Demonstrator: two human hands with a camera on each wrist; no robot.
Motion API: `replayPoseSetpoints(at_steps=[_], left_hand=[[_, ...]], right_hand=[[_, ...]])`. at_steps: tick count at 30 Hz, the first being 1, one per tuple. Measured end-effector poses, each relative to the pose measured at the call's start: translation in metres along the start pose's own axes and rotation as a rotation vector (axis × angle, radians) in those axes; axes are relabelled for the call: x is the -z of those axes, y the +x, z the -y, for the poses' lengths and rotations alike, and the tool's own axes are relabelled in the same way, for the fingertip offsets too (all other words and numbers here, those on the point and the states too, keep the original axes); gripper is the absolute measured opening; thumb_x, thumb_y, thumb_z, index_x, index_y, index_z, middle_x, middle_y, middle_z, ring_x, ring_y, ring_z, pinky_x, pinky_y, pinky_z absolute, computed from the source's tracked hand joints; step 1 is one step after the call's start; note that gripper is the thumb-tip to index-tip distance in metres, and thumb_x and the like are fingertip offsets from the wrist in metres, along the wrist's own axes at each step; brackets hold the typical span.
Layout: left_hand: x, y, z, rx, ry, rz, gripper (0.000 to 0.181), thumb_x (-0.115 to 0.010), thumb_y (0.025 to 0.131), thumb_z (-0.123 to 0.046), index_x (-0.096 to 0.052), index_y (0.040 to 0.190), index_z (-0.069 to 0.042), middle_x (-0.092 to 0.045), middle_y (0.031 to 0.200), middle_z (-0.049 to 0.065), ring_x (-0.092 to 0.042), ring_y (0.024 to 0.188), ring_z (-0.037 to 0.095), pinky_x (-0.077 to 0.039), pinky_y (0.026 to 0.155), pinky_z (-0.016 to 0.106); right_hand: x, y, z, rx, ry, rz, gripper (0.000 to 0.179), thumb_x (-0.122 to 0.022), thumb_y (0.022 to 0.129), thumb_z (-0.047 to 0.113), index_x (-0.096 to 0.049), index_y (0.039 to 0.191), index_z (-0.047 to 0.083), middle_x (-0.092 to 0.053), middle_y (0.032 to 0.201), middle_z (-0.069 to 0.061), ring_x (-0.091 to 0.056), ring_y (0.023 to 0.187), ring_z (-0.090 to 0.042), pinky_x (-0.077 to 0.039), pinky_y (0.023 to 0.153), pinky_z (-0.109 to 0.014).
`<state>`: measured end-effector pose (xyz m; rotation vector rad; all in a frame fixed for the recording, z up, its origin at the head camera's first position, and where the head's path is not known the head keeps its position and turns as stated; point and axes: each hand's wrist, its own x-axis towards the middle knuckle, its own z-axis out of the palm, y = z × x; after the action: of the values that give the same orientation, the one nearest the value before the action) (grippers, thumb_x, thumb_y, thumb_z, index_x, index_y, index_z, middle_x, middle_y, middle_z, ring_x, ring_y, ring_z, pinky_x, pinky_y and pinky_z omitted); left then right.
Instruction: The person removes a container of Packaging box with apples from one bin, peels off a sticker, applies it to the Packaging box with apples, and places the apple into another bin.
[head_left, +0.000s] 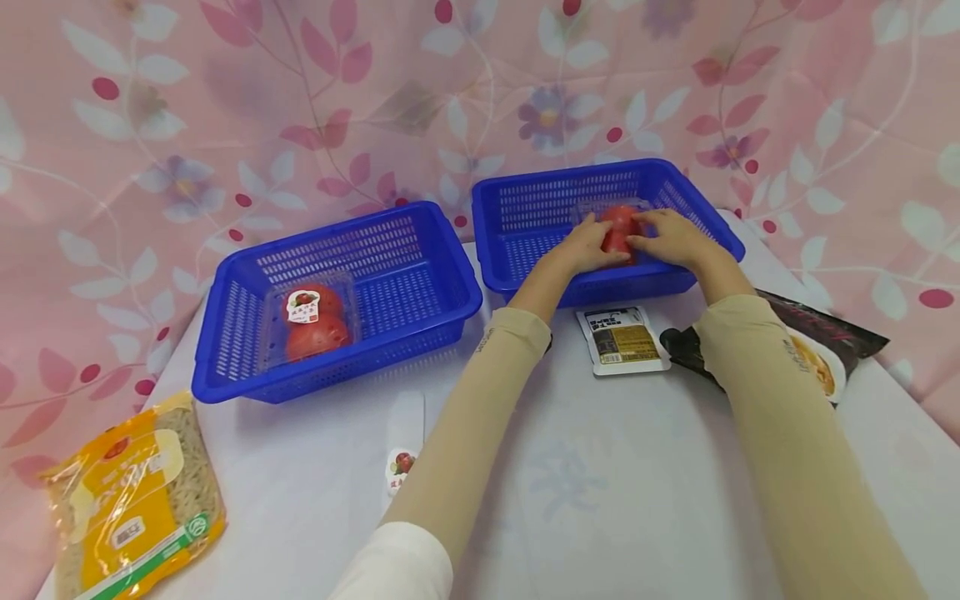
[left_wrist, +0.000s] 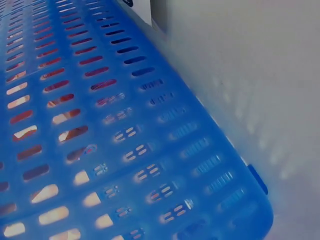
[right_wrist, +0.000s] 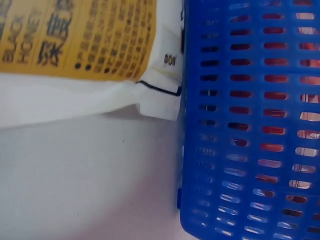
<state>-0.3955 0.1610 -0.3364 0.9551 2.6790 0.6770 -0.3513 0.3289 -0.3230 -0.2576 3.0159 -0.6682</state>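
Note:
Both hands reach into the right blue basket, one on each side of a clear plastic box of tomatoes. My left hand grips the box's left side, thumb toward the near side. On the right side my right hand holds it, thumb and fingers spread around the tomatoes. The hands cover part of the box. In both wrist views the slotted basket wall hides the hands; red shows through its slots. A second tomato box with a round-topped label lies in the left blue basket.
A white strip with a tomato sticker lies on the table, partly behind the left sleeve. A gold-and-white pouch lies before the right basket, beside a black package partly under the right arm. A yellow bag sits front left.

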Motion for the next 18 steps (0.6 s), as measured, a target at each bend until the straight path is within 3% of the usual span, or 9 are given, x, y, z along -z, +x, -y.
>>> replayPoseSetpoints(at_steps=[4,11,18], left_hand=[[0.001,-0.001,-0.001,-0.027,0.029,-0.012,0.066,-0.054,0.088,-0.045,-0.033,0.143,-0.015,-0.021,0.15,0.009,-0.017,0.137,0.023,-0.023,0.107,0.039],[0.006,-0.003,-0.003,-0.065,0.076,-0.084,0.065,-0.051,0.089,-0.048,-0.032,0.143,-0.018,-0.015,0.152,0.005,-0.02,0.136,0.018,-0.018,0.108,0.041],[0.015,-0.006,-0.007,-0.109,0.127,-0.196,0.06,-0.049,0.089,-0.048,-0.039,0.14,-0.019,-0.021,0.15,0.005,-0.021,0.135,0.014,-0.019,0.108,0.039]], right_hand=[[0.0,-0.001,-0.004,0.044,-0.016,-0.042,0.06,-0.046,0.094,0.033,-0.035,0.134,-0.01,-0.03,0.136,-0.035,-0.019,0.13,-0.047,-0.014,0.104,-0.058],[0.003,-0.006,-0.01,0.066,0.091,-0.167,0.056,-0.049,0.093,0.029,-0.037,0.134,-0.007,-0.03,0.136,-0.033,-0.02,0.13,-0.045,-0.015,0.103,-0.06],[0.019,-0.011,0.0,0.056,0.11,-0.147,0.056,-0.044,0.095,0.031,-0.034,0.138,-0.004,-0.024,0.14,-0.032,-0.017,0.131,-0.045,-0.014,0.101,-0.062]])
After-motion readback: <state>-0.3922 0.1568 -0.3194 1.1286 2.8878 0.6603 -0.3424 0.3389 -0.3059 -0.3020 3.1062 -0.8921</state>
